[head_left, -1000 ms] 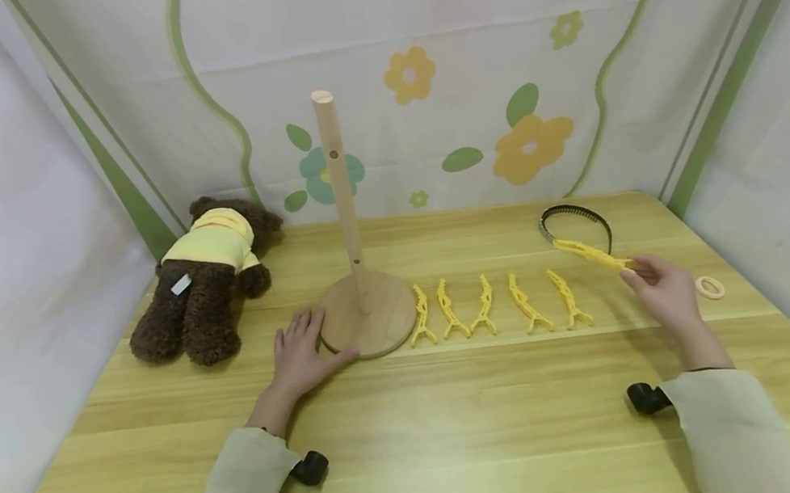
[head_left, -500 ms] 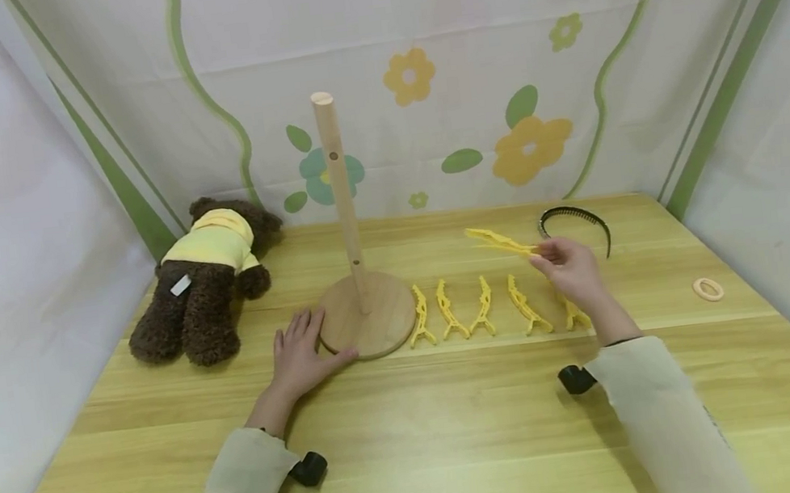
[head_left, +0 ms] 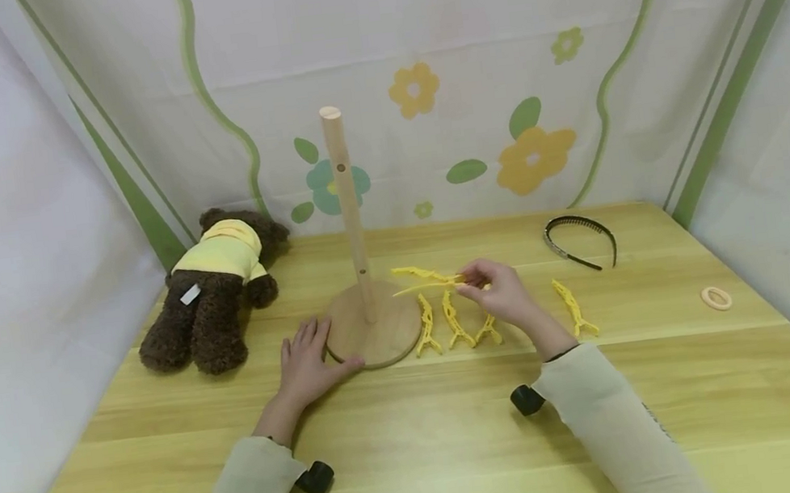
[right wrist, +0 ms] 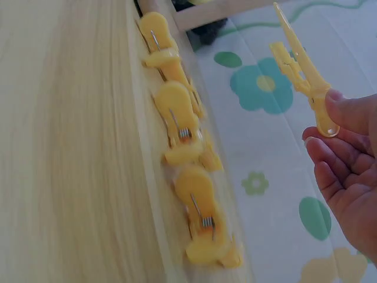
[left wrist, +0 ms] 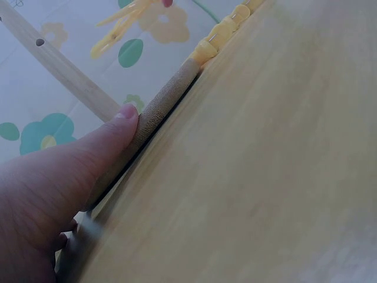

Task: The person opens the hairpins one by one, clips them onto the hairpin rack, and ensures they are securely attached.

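In the head view my right hand [head_left: 503, 293] pinches a yellow alligator hair clip [head_left: 431, 274] by its handle end, its two prongs spread apart and pointing left toward the wooden post [head_left: 351, 211]. The right wrist view has thumb and fingertips squeezing this hair clip [right wrist: 318, 88] in the air. My left hand [head_left: 311, 370] lies at the round wooden base [head_left: 347, 337] of the post, fingers spread beside it and thumb [left wrist: 112, 132] along its rim. More yellow hair clips [head_left: 573, 309] lie in a row right of the base, partly hidden by my right hand.
A black toothed headband [head_left: 575, 219] lies at the back right, with a small pale ring [head_left: 716, 298] nearer the right edge. A brown teddy bear [head_left: 214, 300] in a yellow top lies at the left. A patterned cloth backdrop [head_left: 463, 76] hangs behind the table.
My right hand has carried the hair clip left, from beside the headband to near the post, and its prongs have spread. The left hand stays at the base. The head view has tilted slightly up.
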